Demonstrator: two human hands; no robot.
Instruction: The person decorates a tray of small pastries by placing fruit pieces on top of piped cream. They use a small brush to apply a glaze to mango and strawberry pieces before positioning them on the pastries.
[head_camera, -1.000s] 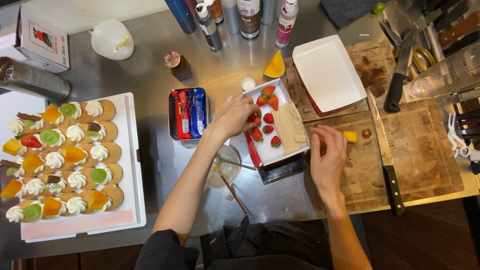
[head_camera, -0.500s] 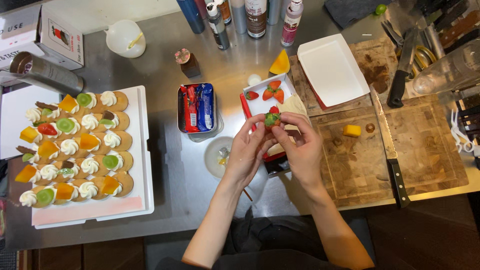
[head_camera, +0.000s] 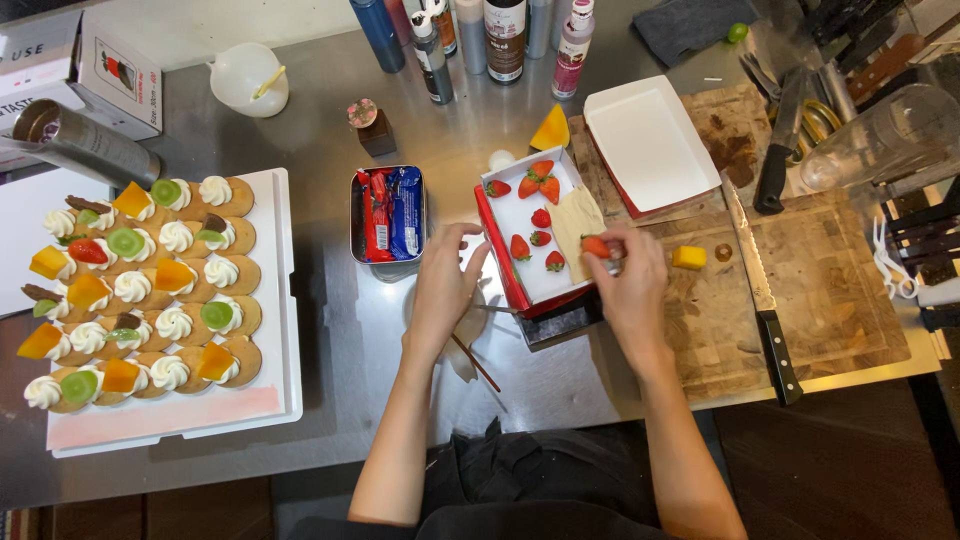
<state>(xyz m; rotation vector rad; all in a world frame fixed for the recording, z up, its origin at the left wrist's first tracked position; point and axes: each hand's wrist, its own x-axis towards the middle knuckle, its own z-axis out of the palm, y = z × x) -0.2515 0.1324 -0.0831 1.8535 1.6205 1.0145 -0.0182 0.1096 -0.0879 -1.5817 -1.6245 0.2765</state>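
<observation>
My right hand pinches a strawberry between its fingertips, closed on it, held just over the right edge of the white paper tray where the other strawberries lie. My left hand hovers open and empty beside the tray's red left wall, fingers spread, gripping nothing. Judgement: a light pinch near the stem end should avoid bruising the fruit; the left hand is well placed to steady the tray. Packaging: a metal tin left of the tray holds one red and one blue wrapper, upright oblongs side by side. A white carton with a small red picture stands far left. A row of bottles with dark and pale labels lines the far edge. An empty white tray sits far right on the chopping board.
</observation>
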